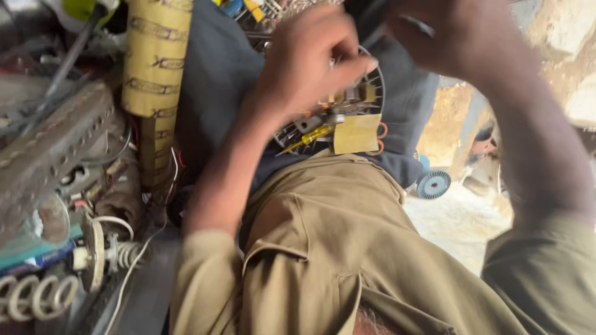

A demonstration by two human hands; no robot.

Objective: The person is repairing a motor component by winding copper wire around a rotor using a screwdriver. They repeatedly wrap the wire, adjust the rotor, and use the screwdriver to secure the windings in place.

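**Small parts held over a crowded lap**

The person's left hand [304, 62] is pinched narrow, thumb against fingertips, on something small at the top of a round, finned metal disc carrying a cluster of electrical parts [338, 115]. What exactly is between the fingers is too small to tell. The disc rests on dark blue cloth [217, 74] in the lap, just above the khaki shirt [323, 248]. The right hand [459, 37] is raised beside it at the top of the view, blurred; I cannot tell whether it is closed or holding anything.

The risks, as I judge them: the disc is steadied only by the lap and one pinching hand, so a tug could tip it off the cloth. A square of yellow tape [356, 133] and a yellow-handled tool [307, 138] lie loosely against its lower edge and could slide away. Any tiny piece dropped would likely vanish among the springs and wires [93, 254] at the left, beside the tall yellow printed roll [155, 62].
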